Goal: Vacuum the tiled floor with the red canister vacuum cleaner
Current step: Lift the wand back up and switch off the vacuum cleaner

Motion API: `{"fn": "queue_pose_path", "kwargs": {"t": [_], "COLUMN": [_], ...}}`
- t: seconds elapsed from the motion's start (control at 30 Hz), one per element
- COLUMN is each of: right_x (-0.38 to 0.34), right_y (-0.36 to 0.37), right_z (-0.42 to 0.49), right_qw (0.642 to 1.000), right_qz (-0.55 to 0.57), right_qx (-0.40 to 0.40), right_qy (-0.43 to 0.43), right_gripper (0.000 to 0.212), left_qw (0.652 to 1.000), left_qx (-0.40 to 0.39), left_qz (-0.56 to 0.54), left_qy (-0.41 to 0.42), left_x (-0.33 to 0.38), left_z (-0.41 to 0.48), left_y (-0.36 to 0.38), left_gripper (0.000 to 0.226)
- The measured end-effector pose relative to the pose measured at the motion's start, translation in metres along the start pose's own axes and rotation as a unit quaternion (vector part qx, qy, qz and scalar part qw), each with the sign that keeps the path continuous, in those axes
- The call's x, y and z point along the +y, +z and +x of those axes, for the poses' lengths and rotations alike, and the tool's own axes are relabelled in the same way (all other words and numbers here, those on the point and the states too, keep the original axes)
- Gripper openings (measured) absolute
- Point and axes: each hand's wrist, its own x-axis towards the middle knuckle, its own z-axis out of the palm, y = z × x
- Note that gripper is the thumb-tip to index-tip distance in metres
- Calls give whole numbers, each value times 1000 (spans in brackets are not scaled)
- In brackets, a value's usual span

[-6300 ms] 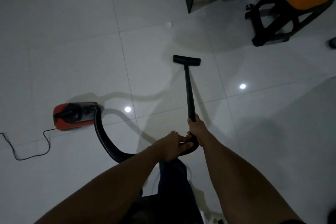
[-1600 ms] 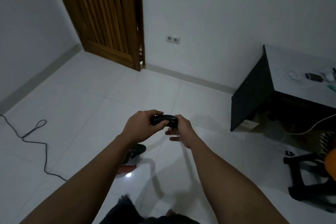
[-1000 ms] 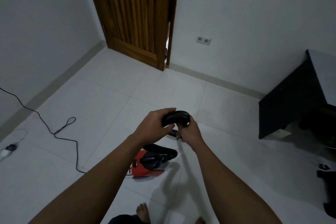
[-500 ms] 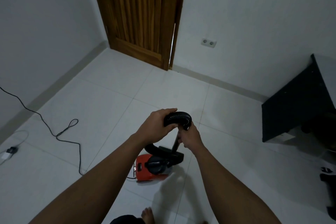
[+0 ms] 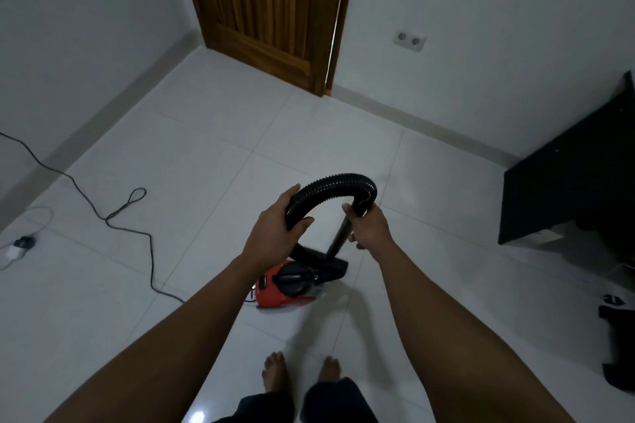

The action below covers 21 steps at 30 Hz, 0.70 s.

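Hose [image 5: 330, 187] gripped by left hand [image 5: 275, 233], wand [image 5: 338, 239] by right hand [image 5: 369, 228], likely repositioning; next, swing nozzle [image 5: 335, 266] clear of vacuum [image 5: 285, 288].

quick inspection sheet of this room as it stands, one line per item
Surface: white tiled floor, glossy.
Job's things: red canister vacuum on the floor ahead of the bare feet; black ribbed hose arched between the hands; wand running down to the nozzle beside the canister.
Clutter: small dark plug by the left wall.
Grippers: left hand grips the hose; right hand grips the wand's top.
Cables: black power cord loops across the floor to the vacuum.
Surroundings: wooden door, wall socket, black desk at right.
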Motion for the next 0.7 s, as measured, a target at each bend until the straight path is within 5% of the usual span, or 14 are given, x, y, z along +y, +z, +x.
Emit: {"fn": "queue_pose_path", "kwargs": {"t": [0.3,0.5,0.7], "right_x": [83,159,228], "right_y": [40,94,135], "right_z": [112,194,238], "right_qw": [1000,996,987], "right_qz": [-2,-15,-7], "right_qx": [16,6,-65], "right_qy": [-26,-83,-147], "right_gripper": [49,53,41], "left_qw": [995,983,991], "left_qx": [62,142,73], "left_qz": [-58,-117,-92], "left_qy": [-47,3,64], "left_x": [-98,-176,-270], "left_z": [39,84,104], "left_y": [73,143,204], "left_gripper": [49,39,44]}}
